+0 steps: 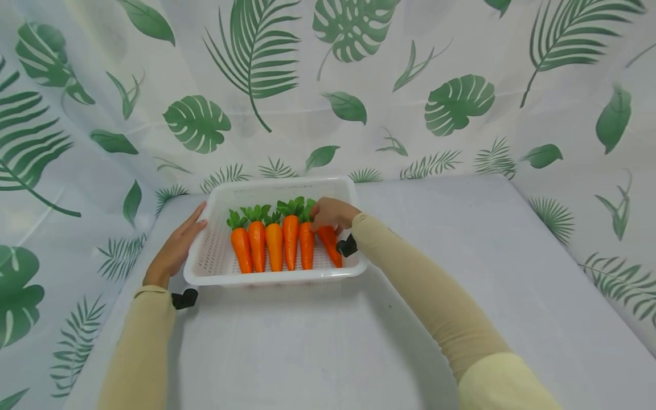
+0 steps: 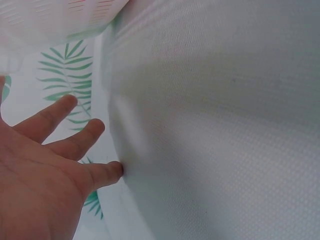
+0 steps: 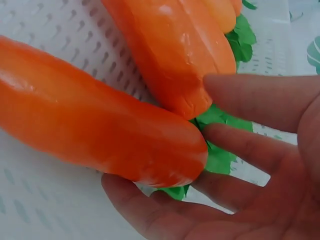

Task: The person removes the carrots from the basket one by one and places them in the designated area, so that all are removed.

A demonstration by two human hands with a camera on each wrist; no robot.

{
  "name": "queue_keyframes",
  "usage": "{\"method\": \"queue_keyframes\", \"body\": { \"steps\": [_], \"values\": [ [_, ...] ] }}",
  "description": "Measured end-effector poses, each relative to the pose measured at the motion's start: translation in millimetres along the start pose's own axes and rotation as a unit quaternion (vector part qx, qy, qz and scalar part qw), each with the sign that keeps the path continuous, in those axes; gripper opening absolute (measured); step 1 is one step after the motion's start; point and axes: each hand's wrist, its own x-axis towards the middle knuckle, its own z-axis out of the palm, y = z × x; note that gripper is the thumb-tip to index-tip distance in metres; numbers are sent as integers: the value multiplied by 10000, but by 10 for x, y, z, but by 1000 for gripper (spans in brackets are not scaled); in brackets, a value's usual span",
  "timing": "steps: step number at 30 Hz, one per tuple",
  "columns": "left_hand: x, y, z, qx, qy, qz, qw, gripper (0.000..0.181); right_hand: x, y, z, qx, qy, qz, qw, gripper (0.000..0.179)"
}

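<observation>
A white perforated plastic basket (image 1: 277,278) holds a row of several orange carrots (image 1: 274,245) with green leafy tops. My left hand (image 1: 176,247) lies along the basket's left wall, fingers spread and straight, fingertips at the rim. In the left wrist view the palm (image 2: 40,185) faces the camera beneath a corner of the basket. My right hand (image 1: 333,213) reaches in over the leafy end of the rightmost carrot (image 1: 329,246), which lies slanted. In the right wrist view its loosely bent fingers (image 3: 135,205) border that carrot (image 3: 115,130), while the thumb (image 3: 255,95) touches the neighbouring carrot (image 3: 170,50).
The basket stands toward the back of a table (image 1: 287,341) with a pale grey-white cover. Behind and beside it hangs a white curtain (image 1: 389,74) printed with green leaves. Black wrist cameras (image 1: 185,299) sit on both wrists.
</observation>
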Motion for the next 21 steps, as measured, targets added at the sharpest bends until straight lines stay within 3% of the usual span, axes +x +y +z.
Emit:
{"method": "queue_keyframes", "body": {
  "steps": [11, 21],
  "values": [
    [-4, -24, -11, 16, 43, -10, 10000, 65, 27, 23, 34, -515, 242, -209, 9982, 52],
    [13, -26, -11, -202, 5, 7, 9998, 65, 41, 59, 16, -242, 557, -647, 9961, 52]
  ]
}}
